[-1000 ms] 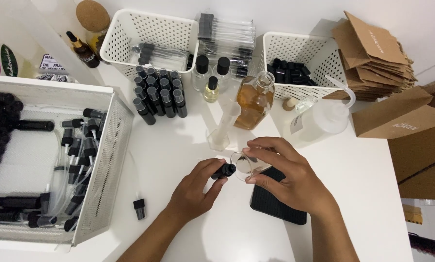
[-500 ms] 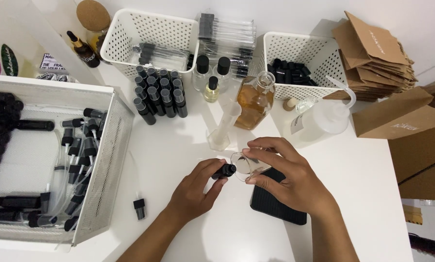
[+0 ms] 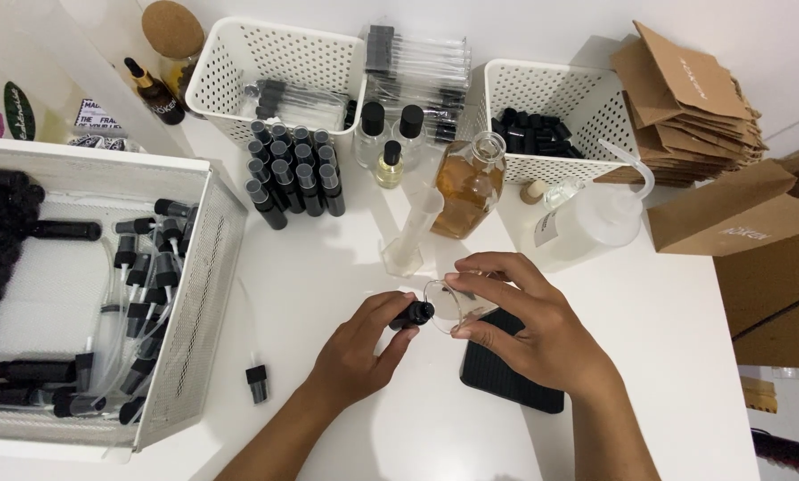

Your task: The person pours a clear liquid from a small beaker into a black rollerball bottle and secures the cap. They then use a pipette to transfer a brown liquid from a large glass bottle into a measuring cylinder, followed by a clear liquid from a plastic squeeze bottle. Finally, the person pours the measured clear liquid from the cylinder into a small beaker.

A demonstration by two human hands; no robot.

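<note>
My left hand (image 3: 357, 349) grips a small black bottle (image 3: 414, 314) at the middle of the white table (image 3: 328, 267). My right hand (image 3: 533, 334) holds a small clear glass beaker (image 3: 453, 303), tilted with its lip against the black bottle's mouth. Both hands hover just above the tabletop, over the edge of a flat black rectangular pad (image 3: 506, 379). Just beyond the hands stands a clear measuring cylinder (image 3: 410, 236).
An amber-filled glass bottle (image 3: 469, 187) and a white squeeze bottle (image 3: 587, 223) stand behind the hands. Rows of small black bottles (image 3: 293, 174) sit before two white perforated baskets (image 3: 275, 58). A mesh tray of spray pumps (image 3: 150, 294) lies left. Cardboard boxes (image 3: 684, 98) are stacked right. A loose black pump (image 3: 256, 383) lies on the table.
The hands have barely moved; the beaker stays tilted against the black bottle's mouth.
</note>
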